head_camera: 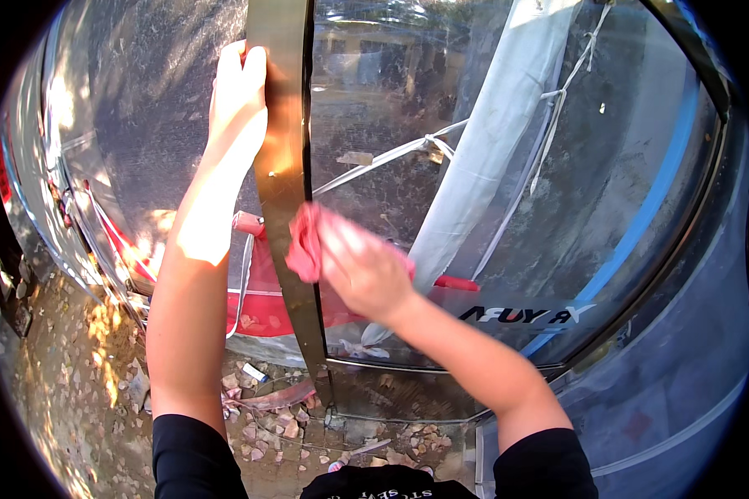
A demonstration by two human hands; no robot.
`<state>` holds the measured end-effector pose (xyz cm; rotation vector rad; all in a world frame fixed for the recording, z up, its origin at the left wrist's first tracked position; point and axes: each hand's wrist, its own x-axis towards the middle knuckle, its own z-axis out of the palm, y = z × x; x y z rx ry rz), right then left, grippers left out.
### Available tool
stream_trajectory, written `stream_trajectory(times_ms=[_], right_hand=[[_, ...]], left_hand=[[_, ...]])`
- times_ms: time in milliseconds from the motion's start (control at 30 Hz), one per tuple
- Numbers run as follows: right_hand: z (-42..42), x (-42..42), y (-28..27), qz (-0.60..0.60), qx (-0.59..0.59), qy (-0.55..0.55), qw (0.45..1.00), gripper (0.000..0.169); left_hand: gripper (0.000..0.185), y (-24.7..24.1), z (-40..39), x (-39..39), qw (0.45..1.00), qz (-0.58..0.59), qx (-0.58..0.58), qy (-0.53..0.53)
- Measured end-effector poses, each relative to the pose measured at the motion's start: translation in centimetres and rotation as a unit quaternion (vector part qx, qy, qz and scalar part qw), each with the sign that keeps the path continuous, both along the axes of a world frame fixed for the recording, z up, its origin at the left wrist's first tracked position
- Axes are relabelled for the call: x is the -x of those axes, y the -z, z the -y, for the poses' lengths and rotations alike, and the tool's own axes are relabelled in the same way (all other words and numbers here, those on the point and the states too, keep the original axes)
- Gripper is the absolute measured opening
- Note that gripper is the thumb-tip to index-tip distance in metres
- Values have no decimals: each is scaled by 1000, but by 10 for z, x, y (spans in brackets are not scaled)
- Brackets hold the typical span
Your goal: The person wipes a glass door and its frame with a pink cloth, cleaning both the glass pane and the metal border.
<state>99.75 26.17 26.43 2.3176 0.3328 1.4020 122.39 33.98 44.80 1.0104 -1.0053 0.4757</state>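
Note:
My left hand [238, 84] is wrapped around the outer edge of a bronze-coloured metal door frame [281, 137], its fingertips partly hidden behind the edge. Lower down, my right hand [367, 269], blurred by motion, clutches a crumpled pinkish-red cloth [303, 244]. The cloth lies over the frame's inner edge, where it meets the door's glass pane [374, 100]. Through the glass I see a pale fabric roll [474, 181] leaning at a slant, with a white cord [406, 148] tied near it.
Clear plastic sheeting [156, 118] hangs left of the door. Red fabric [259, 315] shows low behind the frame. Dry leaves [287, 427] and a small white-and-blue item [255, 372] litter the ground. More translucent sheeting [661, 399] is at the right. A blue strip [652, 203] shows at the pane.

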Motion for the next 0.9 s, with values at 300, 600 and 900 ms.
stream_trajectory(times_ms=[300,600,900], right_hand=[[11,45,295,-227,26,32,973,34],[7,73,109,-181,-49,55,981,50],[-7,49,-386,361,186,31,913,49]], left_hand=[[41,-6,-4,9,997,8,7,72],[48,-36,-46,24,998,13,-52,40],[57,-127,-42,46,951,-41,1,307]])
